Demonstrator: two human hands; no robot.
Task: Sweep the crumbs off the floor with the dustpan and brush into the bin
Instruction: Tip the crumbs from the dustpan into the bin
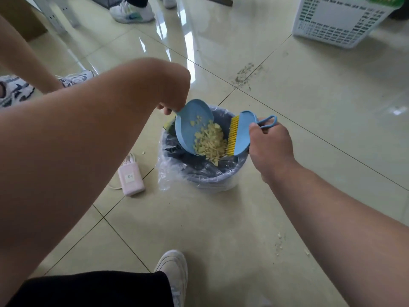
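Note:
My left hand grips the handle of a light blue dustpan, which is tipped steeply over the bin. Pale yellow crumbs slide down the pan's lip into the bin. My right hand holds a blue brush with yellow bristles, and the bristles touch the crumbs at the pan's edge. The bin is grey with a clear plastic liner and stands on the tiled floor. A few stray crumbs lie on the floor under my right forearm.
A pink power bank with a white cable lies left of the bin. A white plastic basket stands at the back right. Other people's shoes and a bare leg are at the back and left. My own white shoe is near the bottom.

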